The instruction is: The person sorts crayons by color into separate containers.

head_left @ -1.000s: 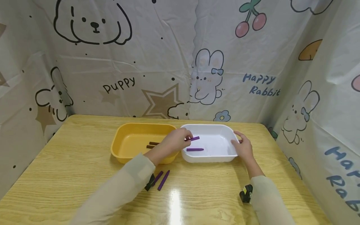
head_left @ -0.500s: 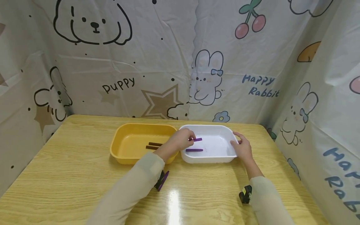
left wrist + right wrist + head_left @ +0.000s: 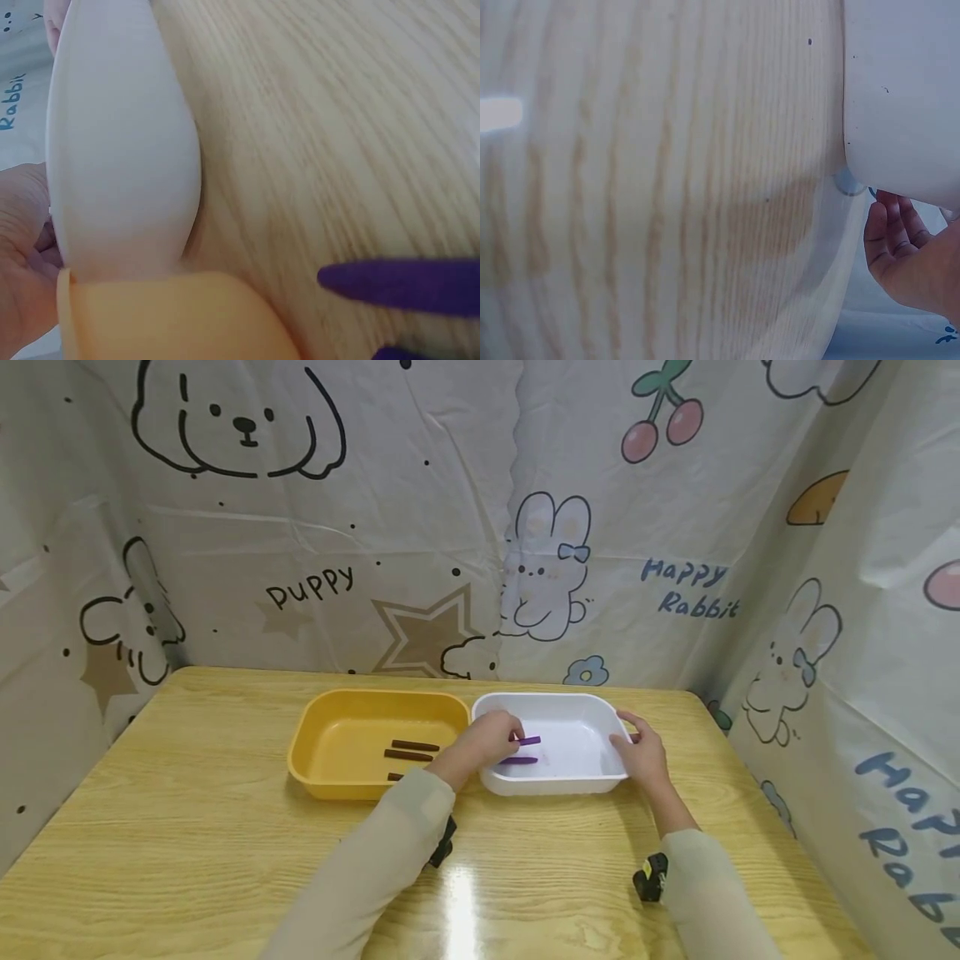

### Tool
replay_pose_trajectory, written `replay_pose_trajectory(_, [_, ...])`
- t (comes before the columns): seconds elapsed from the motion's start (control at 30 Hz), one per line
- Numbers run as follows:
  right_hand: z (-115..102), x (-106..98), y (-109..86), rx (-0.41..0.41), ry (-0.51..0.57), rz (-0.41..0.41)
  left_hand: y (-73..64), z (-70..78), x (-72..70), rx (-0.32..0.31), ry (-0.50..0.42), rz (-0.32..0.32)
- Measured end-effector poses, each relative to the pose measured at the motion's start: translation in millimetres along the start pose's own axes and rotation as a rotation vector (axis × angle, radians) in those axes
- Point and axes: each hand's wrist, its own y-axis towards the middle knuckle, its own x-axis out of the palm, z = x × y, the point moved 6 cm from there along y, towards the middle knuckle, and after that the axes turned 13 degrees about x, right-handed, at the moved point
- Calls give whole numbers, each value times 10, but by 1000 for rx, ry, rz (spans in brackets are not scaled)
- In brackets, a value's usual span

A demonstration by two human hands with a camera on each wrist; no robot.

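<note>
Above the floor of the white tray (image 3: 555, 785), my left hand (image 3: 486, 742) pinches a purple crayon (image 3: 530, 741). A second purple crayon (image 3: 519, 761) lies in that tray, partly behind the fingers. My right hand (image 3: 642, 754) grips the tray's right end, thumb at the rim; the right wrist view shows the curled fingers of this hand (image 3: 915, 255) by the white wall. On the left, the yellow tray (image 3: 330, 791) holds several brown crayons (image 3: 408, 756), partly covered by the left forearm. The left wrist view shows purple crayons (image 3: 405, 285) on the tabletop.
Both trays stand side by side on a wood-grain table (image 3: 187, 827). A printed curtain (image 3: 337, 527) hangs behind and at the sides. Black wrist cameras (image 3: 651, 877) sit under the sleeves.
My left hand has sunk slightly into the white tray with the purple crayon. The left forearm has shifted right, covering the table crayons and baring more brown ones. The right hand keeps its grip.
</note>
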Motion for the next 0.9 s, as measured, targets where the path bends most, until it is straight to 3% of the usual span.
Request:
replay_pose_trajectory(0.5, [5, 7, -3, -5, 13, -9, 33, -37, 141, -90, 180, -87])
replay_pose_trajectory(0.63, [12, 15, -1, 7, 21, -14, 33, -24, 142, -83, 226, -108])
replay_pose_trajectory(0.77, [13, 18, -1, 11, 20, -19, 36, -5, 125, -55, 228, -101])
replay_pose_trajectory(0.9, [11, 8, -4, 5, 23, -22, 44, 2, 112, -44, 149, -82])
